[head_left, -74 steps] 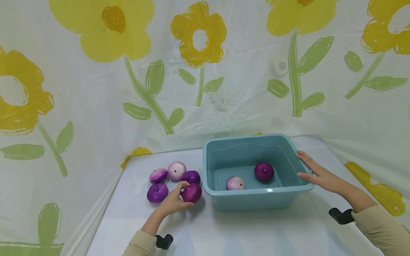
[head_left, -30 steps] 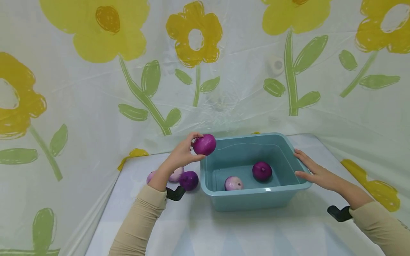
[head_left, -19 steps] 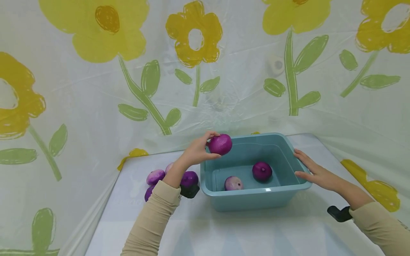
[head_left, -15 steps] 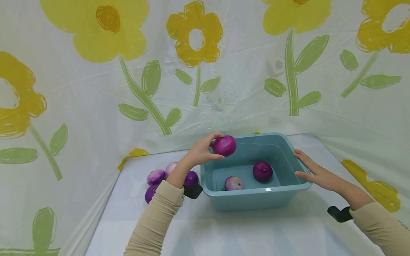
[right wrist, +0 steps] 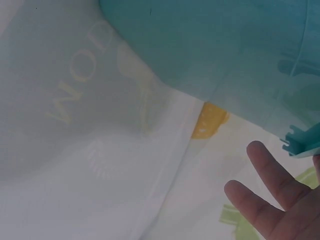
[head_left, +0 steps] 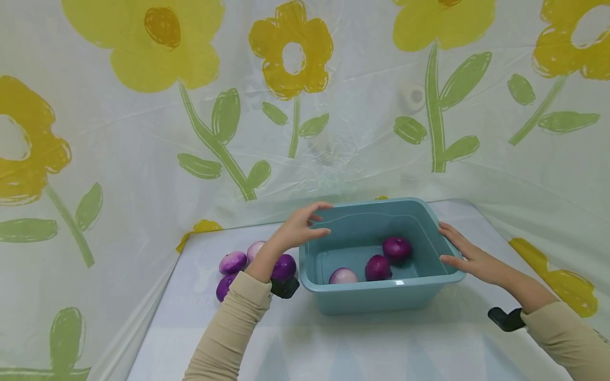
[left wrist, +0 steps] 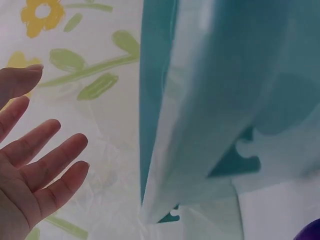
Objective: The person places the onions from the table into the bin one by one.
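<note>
My left hand (head_left: 297, 227) hovers over the left rim of the blue plastic basin (head_left: 371, 297), fingers spread and nothing between them. In the left wrist view its fingers (left wrist: 52, 157) are apart beside the basin wall. Inside the basin lie a pale purple-white onion (head_left: 344, 275) and two dark red onions, one nearer the front (head_left: 378, 268) and one behind it (head_left: 397, 250). My right hand (head_left: 478, 262) rests against the basin's right rim, thumb over the edge. The right wrist view shows its extended fingers (right wrist: 272, 170) outside the wall.
Left of the basin several onions sit grouped on the white table: a light one (head_left: 254, 250), a mottled one (head_left: 233, 262) and dark purple ones, one close to the basin (head_left: 284, 268). A flowered curtain (head_left: 352, 132) hangs behind and at both sides.
My left hand lifted a red onion from the table, carried it right over the basin and let it go inside. The onions in the basin have shifted slightly. My right hand stayed at the rim.
</note>
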Demonstrator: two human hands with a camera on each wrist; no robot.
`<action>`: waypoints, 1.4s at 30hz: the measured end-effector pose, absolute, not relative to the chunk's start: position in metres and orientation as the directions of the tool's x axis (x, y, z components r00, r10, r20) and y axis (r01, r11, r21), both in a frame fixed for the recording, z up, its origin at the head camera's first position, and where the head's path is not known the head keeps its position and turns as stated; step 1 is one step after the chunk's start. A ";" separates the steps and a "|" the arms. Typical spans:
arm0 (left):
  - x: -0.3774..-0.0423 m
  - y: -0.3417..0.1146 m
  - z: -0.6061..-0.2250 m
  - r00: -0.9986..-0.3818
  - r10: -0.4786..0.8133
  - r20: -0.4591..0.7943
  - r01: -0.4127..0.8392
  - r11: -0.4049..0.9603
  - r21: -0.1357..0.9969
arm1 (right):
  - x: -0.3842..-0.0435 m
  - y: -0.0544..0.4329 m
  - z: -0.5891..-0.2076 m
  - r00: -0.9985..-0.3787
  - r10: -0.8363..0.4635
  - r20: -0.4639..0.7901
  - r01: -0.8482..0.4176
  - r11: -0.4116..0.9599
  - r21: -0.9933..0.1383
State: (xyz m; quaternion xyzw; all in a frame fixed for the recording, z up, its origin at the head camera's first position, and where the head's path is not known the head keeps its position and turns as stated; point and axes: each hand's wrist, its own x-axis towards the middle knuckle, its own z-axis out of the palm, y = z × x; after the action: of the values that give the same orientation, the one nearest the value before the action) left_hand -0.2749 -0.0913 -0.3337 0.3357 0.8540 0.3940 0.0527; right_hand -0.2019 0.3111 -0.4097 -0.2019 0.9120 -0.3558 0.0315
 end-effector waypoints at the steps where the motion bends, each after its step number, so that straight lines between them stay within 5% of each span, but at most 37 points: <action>1: -0.274 -0.093 -0.334 -0.769 0.615 0.175 0.532 0.463 0.709 | -0.202 0.311 -0.410 -0.916 -0.392 0.089 -0.348 0.663 -0.663; 22: -0.257 -0.178 -0.356 -0.874 0.443 0.201 0.441 0.546 0.712 | -0.202 0.310 -0.408 -0.918 -0.387 0.089 -0.346 0.667 -0.659; 42: -0.246 -0.200 -0.466 -0.943 0.299 0.143 0.286 0.517 0.807 | -0.201 0.307 -0.409 -0.914 -0.393 0.099 -0.355 0.660 -0.662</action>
State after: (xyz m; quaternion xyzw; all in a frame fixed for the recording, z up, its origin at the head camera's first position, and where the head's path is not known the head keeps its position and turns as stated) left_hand -0.2460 -0.1999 -0.4662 0.1680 0.8708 0.4619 0.0072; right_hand -0.2011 0.3074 -0.4086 -0.2055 0.9105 -0.3578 0.0263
